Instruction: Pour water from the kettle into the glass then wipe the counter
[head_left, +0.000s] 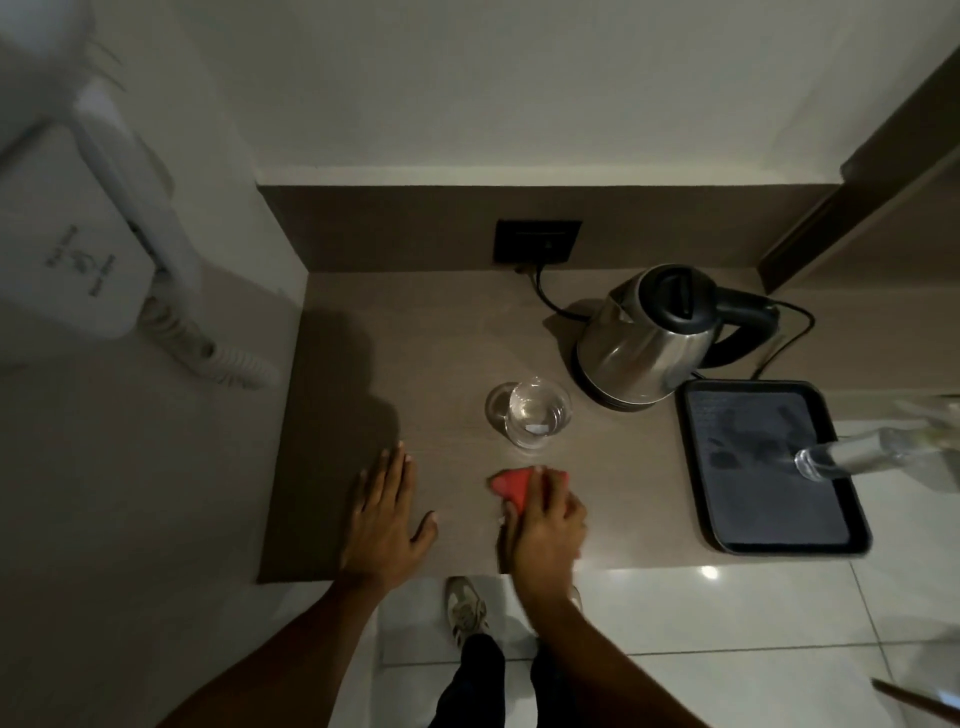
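Note:
A steel kettle (647, 338) with a black lid and handle stands on its base at the back right of the brown counter (441, 338). In front of it, to the left, stands a clear glass (535, 413) with water in it. My right hand (543, 519) presses down on a red cloth (511, 483) on the counter, just in front of the glass. My left hand (387, 512) lies flat on the counter to the left, fingers spread, holding nothing.
A black tray (852, 540) sits at the counter's right end with a clear bottle (831, 460) lying over it. The kettle's cord runs to a black wall socket (537, 241). A white wall-mounted hair dryer (88, 223) hangs at the left. The floor is tiled.

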